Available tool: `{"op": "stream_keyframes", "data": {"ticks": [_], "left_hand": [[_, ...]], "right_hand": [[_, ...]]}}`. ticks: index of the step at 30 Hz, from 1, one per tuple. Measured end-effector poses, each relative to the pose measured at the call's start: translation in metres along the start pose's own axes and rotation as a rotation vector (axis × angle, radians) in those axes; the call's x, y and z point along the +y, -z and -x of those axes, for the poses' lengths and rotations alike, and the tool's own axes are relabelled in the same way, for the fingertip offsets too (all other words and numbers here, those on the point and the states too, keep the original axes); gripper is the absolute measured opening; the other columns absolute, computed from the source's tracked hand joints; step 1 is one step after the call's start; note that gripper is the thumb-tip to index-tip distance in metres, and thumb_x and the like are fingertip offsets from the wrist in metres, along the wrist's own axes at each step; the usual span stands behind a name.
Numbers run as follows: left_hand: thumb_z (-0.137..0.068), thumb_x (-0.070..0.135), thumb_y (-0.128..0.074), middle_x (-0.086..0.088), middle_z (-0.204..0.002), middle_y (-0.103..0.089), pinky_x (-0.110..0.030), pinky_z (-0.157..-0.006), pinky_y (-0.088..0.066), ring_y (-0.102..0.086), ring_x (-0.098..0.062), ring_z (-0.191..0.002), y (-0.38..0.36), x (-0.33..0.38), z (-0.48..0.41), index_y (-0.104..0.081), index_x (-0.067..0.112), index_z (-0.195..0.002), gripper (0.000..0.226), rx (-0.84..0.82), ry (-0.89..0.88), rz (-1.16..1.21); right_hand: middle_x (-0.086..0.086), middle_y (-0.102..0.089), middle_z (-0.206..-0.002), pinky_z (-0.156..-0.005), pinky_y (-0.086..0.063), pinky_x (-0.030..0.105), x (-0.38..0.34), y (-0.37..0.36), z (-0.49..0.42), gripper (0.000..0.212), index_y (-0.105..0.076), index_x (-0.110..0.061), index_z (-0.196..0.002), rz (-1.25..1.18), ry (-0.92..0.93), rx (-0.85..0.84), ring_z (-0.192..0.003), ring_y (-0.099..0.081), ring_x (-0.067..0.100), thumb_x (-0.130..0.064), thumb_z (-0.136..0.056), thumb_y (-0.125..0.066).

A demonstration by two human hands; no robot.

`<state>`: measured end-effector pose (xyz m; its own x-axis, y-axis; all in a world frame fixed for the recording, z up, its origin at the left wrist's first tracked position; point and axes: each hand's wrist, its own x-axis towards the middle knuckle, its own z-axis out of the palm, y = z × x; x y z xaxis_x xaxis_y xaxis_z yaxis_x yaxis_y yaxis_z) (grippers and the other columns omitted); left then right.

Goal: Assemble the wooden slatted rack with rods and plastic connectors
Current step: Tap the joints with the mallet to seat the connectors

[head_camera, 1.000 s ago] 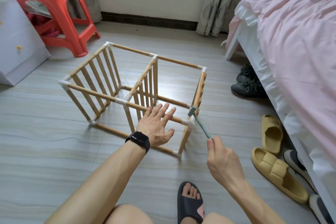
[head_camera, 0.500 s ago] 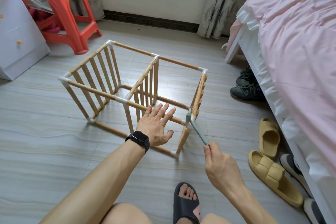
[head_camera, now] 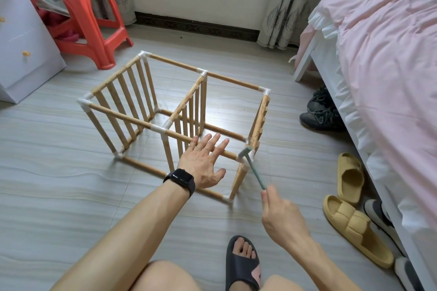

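Note:
The wooden slatted rack [head_camera: 132, 92] stands on the floor, its rods joined by white plastic connectors. My left hand [head_camera: 203, 163] lies flat with straight fingers on the near top rod [head_camera: 179, 136]. My right hand [head_camera: 281, 212] pinches the end of a small green hammer [head_camera: 254, 168]. The hammer's head rests on the near right corner connector [head_camera: 248, 157]. Three slatted panels stand upright in the frame, at the left, middle and right.
A red plastic stool [head_camera: 73, 7] and a white cabinet [head_camera: 21, 49] stand at the back left. A bed with pink bedding [head_camera: 378, 59] fills the right side. Yellow slippers [head_camera: 350, 177] and dark shoes [head_camera: 319, 111] lie beside it. My sandalled foot [head_camera: 243, 264] is near the bottom.
The hammer head came down from above the near right corner onto its connector. My left hand stayed on the rod.

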<state>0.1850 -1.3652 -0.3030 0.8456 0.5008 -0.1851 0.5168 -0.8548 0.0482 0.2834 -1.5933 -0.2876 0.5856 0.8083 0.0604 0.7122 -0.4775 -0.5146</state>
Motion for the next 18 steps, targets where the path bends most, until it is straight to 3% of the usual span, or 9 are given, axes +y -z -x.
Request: {"op": "stream_keyframes", "data": {"ticks": [3, 6, 7, 10, 12, 16, 18], "left_hand": [[-0.099, 0.061, -0.032, 0.002, -0.167, 0.019, -0.046, -0.122, 0.015, 0.015, -0.019, -0.154, 0.0, -0.001, -0.002, 0.022, 0.036, -0.155, 0.082, 0.012, 0.012, -0.005], [-0.1, 0.06, -0.031, 0.002, -0.167, 0.018, -0.045, -0.12, 0.017, 0.015, -0.019, -0.154, 0.0, 0.0, -0.001, 0.022, 0.036, -0.155, 0.081, 0.008, 0.004, -0.008], [-0.1, 0.06, -0.03, 0.002, -0.167, 0.018, -0.044, -0.119, 0.017, 0.014, -0.019, -0.154, 0.0, 0.0, 0.0, 0.022, 0.035, -0.155, 0.08, 0.008, 0.007, -0.012], [-0.101, 0.06, -0.028, 0.002, -0.167, 0.017, -0.043, -0.118, 0.018, 0.014, -0.019, -0.154, 0.0, -0.001, -0.001, 0.022, 0.036, -0.155, 0.078, 0.012, 0.013, -0.02], [-0.101, 0.06, -0.028, 0.003, -0.167, 0.017, -0.043, -0.119, 0.017, 0.014, -0.018, -0.154, -0.001, -0.001, -0.001, 0.022, 0.036, -0.155, 0.077, 0.025, 0.001, -0.014], [-0.101, 0.062, -0.029, 0.007, -0.165, 0.023, -0.045, -0.125, 0.011, 0.019, -0.015, -0.153, -0.004, -0.01, 0.002, 0.019, 0.041, -0.155, 0.075, 0.103, -0.035, 0.131], [-0.098, 0.062, -0.039, 0.006, -0.167, 0.02, -0.05, -0.125, 0.005, 0.02, -0.014, -0.153, -0.008, -0.031, 0.009, 0.008, 0.041, -0.159, 0.08, 0.312, 0.042, 0.288]], "right_hand": [[-0.004, -0.042, -0.048, -0.033, -0.027, 0.025, -0.001, -0.001, -0.001, 0.022, -0.044, -0.021, -0.088, -0.196, 0.0, 0.179, -0.036, -0.04, 0.012, -0.03, -0.105, -0.035], [-0.004, -0.048, -0.054, -0.039, -0.027, 0.025, 0.008, -0.005, -0.009, 0.026, -0.04, -0.021, -0.088, 0.033, -0.05, -0.06, -0.04, -0.041, 0.011, -0.034, -0.108, -0.029], [-0.004, -0.05, -0.056, -0.04, -0.028, 0.025, 0.011, -0.006, -0.014, 0.029, -0.042, -0.021, -0.086, 0.0, -0.097, -0.09, -0.042, -0.041, 0.01, -0.036, -0.108, -0.028], [-0.001, -0.046, -0.06, -0.045, -0.032, 0.025, 0.006, -0.002, -0.032, 0.038, -0.049, -0.016, -0.082, -0.372, -0.229, 0.109, -0.046, -0.039, 0.006, -0.036, -0.107, -0.03], [0.001, -0.05, -0.065, -0.051, -0.041, 0.032, 0.005, -0.009, -0.042, 0.039, -0.05, -0.013, -0.087, -0.565, -0.35, 0.208, -0.055, -0.047, 0.011, -0.037, -0.108, -0.028], [0.004, -0.07, -0.092, -0.073, -0.057, 0.039, 0.004, -0.035, -0.05, 0.031, -0.05, -0.017, -0.099, -0.8, -0.519, 0.187, -0.081, -0.067, 0.019, -0.035, -0.109, -0.027], [0.0, -0.072, -0.103, -0.084, -0.057, 0.044, 0.009, -0.051, -0.051, 0.028, -0.048, -0.021, -0.102, -0.813, -0.526, 0.165, -0.095, -0.068, 0.017, -0.037, -0.109, -0.027]]}}
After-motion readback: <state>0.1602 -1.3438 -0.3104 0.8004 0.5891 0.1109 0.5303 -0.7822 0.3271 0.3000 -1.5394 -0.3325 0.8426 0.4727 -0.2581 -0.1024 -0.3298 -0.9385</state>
